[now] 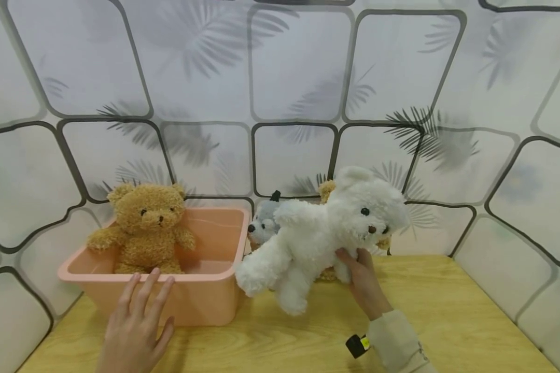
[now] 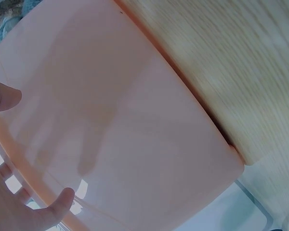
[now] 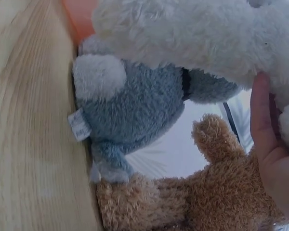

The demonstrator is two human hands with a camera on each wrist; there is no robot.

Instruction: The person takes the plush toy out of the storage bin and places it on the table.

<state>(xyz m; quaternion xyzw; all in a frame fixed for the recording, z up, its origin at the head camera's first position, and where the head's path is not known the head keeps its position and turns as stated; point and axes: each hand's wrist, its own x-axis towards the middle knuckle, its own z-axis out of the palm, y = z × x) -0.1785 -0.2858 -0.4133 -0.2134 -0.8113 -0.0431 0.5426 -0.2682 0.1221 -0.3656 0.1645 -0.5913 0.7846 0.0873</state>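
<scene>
My right hand (image 1: 366, 285) grips a white teddy bear (image 1: 308, 233) by its side near the arm, and the bear hangs tilted above the table, right of the bin. In the right wrist view my fingers and thumb press into its white fur. My left hand (image 1: 137, 324) rests with its spread fingertips at the front rim of a pink plastic bin (image 1: 200, 298). Inside that bin a brown teddy bear (image 1: 151, 228) sits upright at the left. In the left wrist view the fingers reach over the bin's rim.
Behind the white bear stand a grey-blue plush animal (image 3: 135, 101) and another brown plush (image 3: 221, 192), both mostly hidden in the head view. A wooden table (image 1: 434, 311) carries everything. A patterned fabric wall (image 1: 298, 67) rises close behind.
</scene>
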